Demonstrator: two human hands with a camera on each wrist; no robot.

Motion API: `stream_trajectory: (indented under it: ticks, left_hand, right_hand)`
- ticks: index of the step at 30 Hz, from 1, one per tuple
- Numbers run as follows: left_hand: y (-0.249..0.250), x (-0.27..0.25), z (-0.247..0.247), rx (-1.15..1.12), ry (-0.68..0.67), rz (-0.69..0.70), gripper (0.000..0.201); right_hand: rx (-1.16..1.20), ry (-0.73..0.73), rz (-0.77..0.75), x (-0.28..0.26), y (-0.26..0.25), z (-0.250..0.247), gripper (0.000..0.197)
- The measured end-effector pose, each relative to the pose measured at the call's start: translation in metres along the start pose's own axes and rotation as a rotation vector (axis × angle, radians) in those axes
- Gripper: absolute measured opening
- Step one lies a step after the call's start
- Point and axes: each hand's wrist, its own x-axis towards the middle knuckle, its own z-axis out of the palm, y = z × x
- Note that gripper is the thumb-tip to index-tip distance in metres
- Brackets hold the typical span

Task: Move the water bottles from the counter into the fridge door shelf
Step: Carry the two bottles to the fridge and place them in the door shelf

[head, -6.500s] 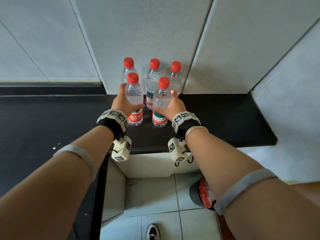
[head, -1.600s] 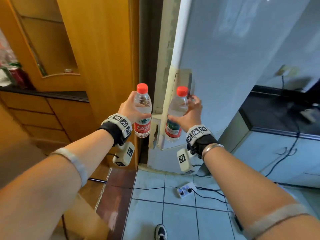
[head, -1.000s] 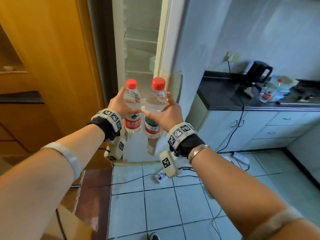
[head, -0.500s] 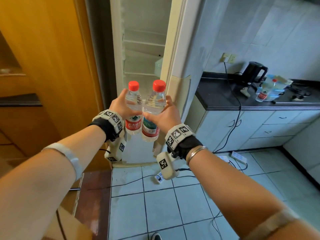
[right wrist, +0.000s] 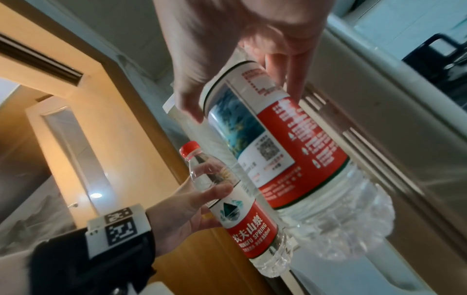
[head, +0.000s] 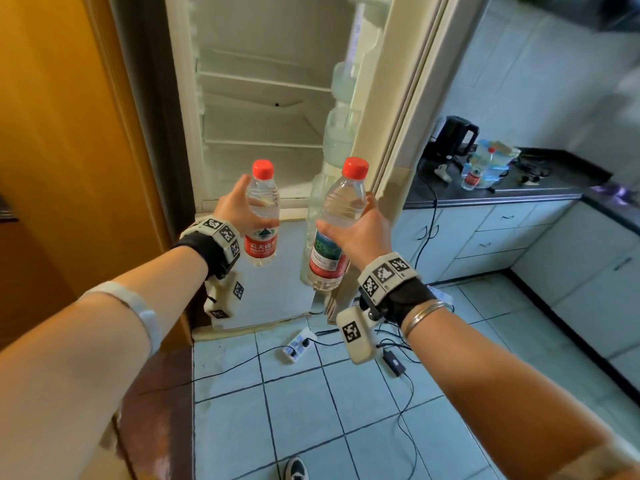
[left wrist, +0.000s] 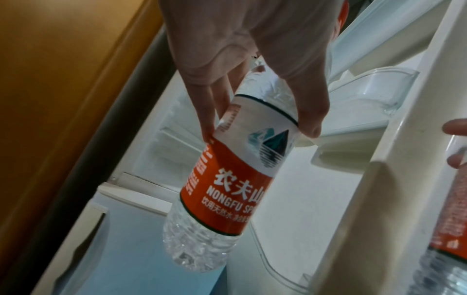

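Each hand carries a clear water bottle with a red cap and red label. My left hand point(head: 242, 209) grips the left bottle point(head: 262, 216) upright, in front of the open fridge's lower edge; its fingers point(left wrist: 209, 111) wrap the label's top. My right hand point(head: 360, 230) grips the right bottle point(head: 334, 223), tilted slightly, close to the open fridge door point(head: 391, 109) and level with a clear door shelf point(head: 317, 199). The right wrist view has both the right bottle point(right wrist: 290, 143) and the left bottle point(right wrist: 242, 209). A clear door shelf point(left wrist: 379, 85) stands behind the left bottle point(left wrist: 227, 191).
The fridge interior point(head: 263, 109) has bare white shelves. A wooden panel point(head: 69, 133) stands to the left. A dark counter point(head: 502, 181) at right carries a black kettle point(head: 455, 136) and a bottle point(head: 472, 174). A power strip point(head: 298, 344) and cables lie on the tiled floor.
I have come closer to the open fridge, the view tilting up. Both bottles stay gripped, and the two have drawn slightly apart, the right one nearing the door.
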Motion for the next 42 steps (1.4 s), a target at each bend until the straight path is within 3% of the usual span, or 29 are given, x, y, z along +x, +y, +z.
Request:
stream_trajectory:
  ticks: [4, 13, 19, 23, 29, 35, 42]
  left_hand:
    - [0.013, 0.009, 0.019, 0.032, -0.029, 0.061, 0.091]
    - [0.039, 0.056, 0.057, -0.141, -0.113, 0.109, 0.074]
    - [0.069, 0.113, 0.086, -0.132, -0.12, 0.146, 0.089]
    - [0.087, 0.153, 0.109, -0.116, -0.136, 0.166, 0.09]
    - [0.101, 0.202, 0.14, -0.11, -0.15, 0.199, 0.075]
    - [0.106, 0.245, 0.164, -0.078, -0.2, 0.185, 0.088]
    - [0.108, 0.288, 0.19, -0.127, -0.321, 0.176, 0.083]
  right_hand:
    - [-0.014, 0.06, 0.04, 0.008, 0.014, -0.01, 0.057]
    - [0.072, 0.142, 0.173, 0.06, 0.057, -0.021, 0.054]
    - [0.084, 0.173, 0.164, 0.107, 0.077, -0.026, 0.06]
    - [0.115, 0.133, 0.166, 0.139, 0.094, -0.026, 0.059]
    - [0.155, 0.133, 0.22, 0.188, 0.117, -0.023, 0.05]
    - [0.206, 0.153, 0.27, 0.224, 0.12, -0.023, 0.041]
    - [0.026, 0.263, 0.381, 0.264, 0.153, -0.01, 0.06]
